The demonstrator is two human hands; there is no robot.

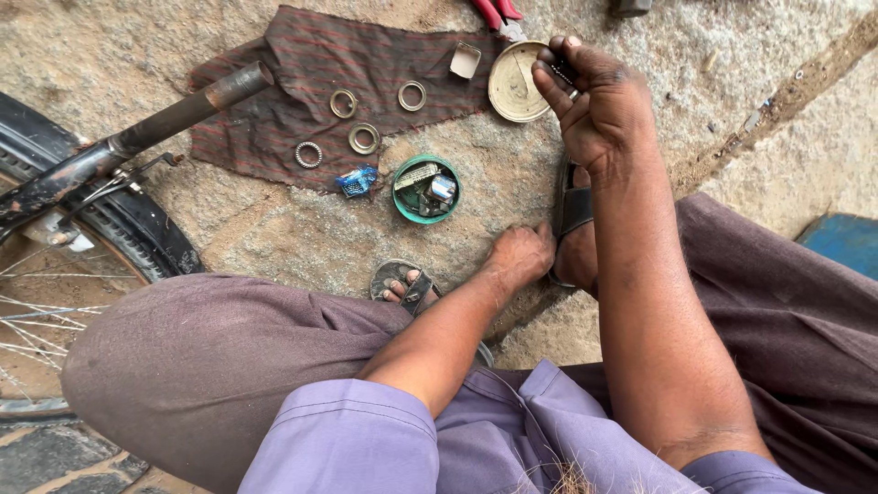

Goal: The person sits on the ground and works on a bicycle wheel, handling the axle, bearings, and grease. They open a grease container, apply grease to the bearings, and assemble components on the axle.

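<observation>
The right hand (pixel 599 105), raised at upper right, has its grip clenched on a small dark part (pixel 561 71) just right of the round tin lid (pixel 514 82), while the left hand (pixel 521 254), curled and seemingly empty, rests on the ground at frame centre, farther from the lid.

Light: soft, even daylight, bright without glare.
Shadows: faint, diffuse beneath the hands and legs.
Focus: sharp at centre.
Edges: slight wide-angle stretching at the frame borders.
</observation>
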